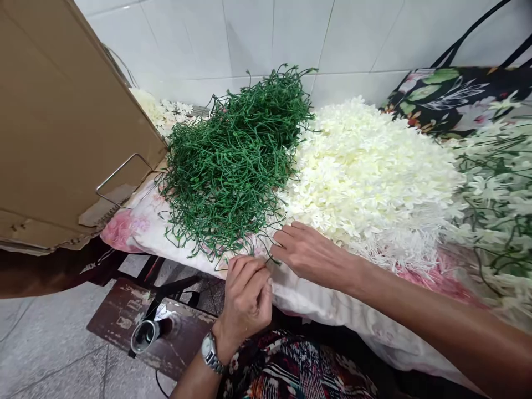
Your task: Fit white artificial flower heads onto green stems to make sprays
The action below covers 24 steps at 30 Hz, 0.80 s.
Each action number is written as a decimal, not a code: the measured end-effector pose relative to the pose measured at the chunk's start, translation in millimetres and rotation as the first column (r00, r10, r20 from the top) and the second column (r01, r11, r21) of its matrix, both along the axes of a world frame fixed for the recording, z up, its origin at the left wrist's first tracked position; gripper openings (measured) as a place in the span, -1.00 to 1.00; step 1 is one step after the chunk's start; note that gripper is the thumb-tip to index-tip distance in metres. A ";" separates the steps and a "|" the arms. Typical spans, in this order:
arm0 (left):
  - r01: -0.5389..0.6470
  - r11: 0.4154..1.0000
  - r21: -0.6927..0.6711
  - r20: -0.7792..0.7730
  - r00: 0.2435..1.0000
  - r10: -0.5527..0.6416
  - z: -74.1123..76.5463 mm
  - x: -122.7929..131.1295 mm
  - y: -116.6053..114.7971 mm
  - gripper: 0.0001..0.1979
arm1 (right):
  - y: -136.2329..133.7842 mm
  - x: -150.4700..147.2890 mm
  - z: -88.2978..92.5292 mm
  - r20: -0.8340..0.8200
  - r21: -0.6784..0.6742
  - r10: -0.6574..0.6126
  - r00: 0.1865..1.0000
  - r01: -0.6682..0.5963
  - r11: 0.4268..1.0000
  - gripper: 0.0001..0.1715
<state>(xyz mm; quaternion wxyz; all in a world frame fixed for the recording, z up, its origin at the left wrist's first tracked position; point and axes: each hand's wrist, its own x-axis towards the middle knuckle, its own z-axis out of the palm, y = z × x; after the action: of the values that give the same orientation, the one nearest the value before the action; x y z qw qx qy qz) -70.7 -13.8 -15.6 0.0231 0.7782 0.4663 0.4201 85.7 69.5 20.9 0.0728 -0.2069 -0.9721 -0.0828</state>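
Note:
A big tangle of green plastic stems [235, 160] lies on a cloth-covered table [332, 310]. To its right sits a heap of cream artificial flowers [369, 172]. My left hand [247, 296], with a wristwatch, is at the table's front edge, its fingers pinched on a thin green stem [272, 259]. My right hand [310, 252] rests beside it at the foot of the flower heap, fingers curled toward the same stem; what it grips is not clear.
A large cardboard box [62, 127] stands at the left. Finished sprigs of green stems with flowers [499, 199] pile up at the right, under a floral bag [457, 97]. A low wooden stool with a metal cup [145, 335] stands on the tiled floor below.

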 end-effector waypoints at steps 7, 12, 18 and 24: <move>-0.134 0.986 0.099 0.191 0.975 0.113 -1.3 -4.6 -2.3 -0.67 | -11.7 18.8 5.0 -0.147 0.028 -0.084 0.986 0.089 0.996 -0.75; -0.004 0.999 -0.033 0.264 0.965 0.012 8.6 4.3 -15.8 -0.77 | -30.8 29.8 6.0 -0.372 -0.306 -0.202 0.906 0.086 0.948 -0.76; 0.298 0.777 -0.554 0.616 0.775 0.142 17.2 22.8 -26.2 -0.84 | -56.8 33.5 12.1 -0.445 -0.730 -0.530 0.721 0.050 0.682 -0.84; 0.656 0.531 -0.537 0.828 0.289 0.480 23.2 35.1 -13.7 -0.85 | -83.3 27.3 7.4 -0.372 -0.927 -0.758 0.536 -0.167 0.336 -0.82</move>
<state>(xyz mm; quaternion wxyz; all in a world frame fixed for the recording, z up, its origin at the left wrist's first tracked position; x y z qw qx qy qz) -35.6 -27.5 7.6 0.6928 0.2731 0.4351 0.5061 113.1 -13.8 28.2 0.3423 -0.4253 -0.6432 0.5368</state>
